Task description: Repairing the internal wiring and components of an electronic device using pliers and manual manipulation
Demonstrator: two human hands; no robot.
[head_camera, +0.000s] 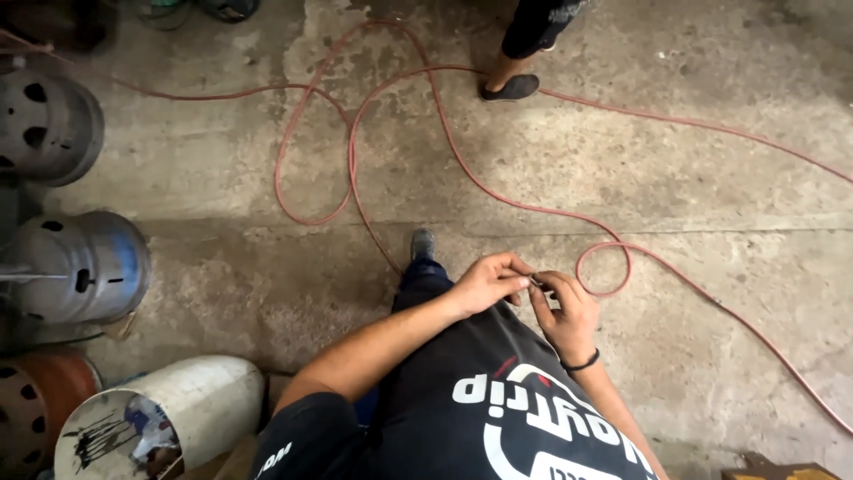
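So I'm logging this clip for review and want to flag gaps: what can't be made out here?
- Small dark item pinched between left hand and right hand: too small, fingers cover it, head view.
- Red hose: both ends run off the frame edges.
- Other person's foot: body cut off by the top edge.
- White cylinder: its lower part cut off by the bottom edge.

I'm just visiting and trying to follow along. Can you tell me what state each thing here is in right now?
Left hand: fingers pinched on a small object, too small to identify.
Right hand: fingertips meeting the left hand's at that object.
Red hose: lying in loose loops on the concrete floor.
Grey cylinders: lying on their sides.
White cylinder: lying on its side.
Another person's foot: planted beside the hose.
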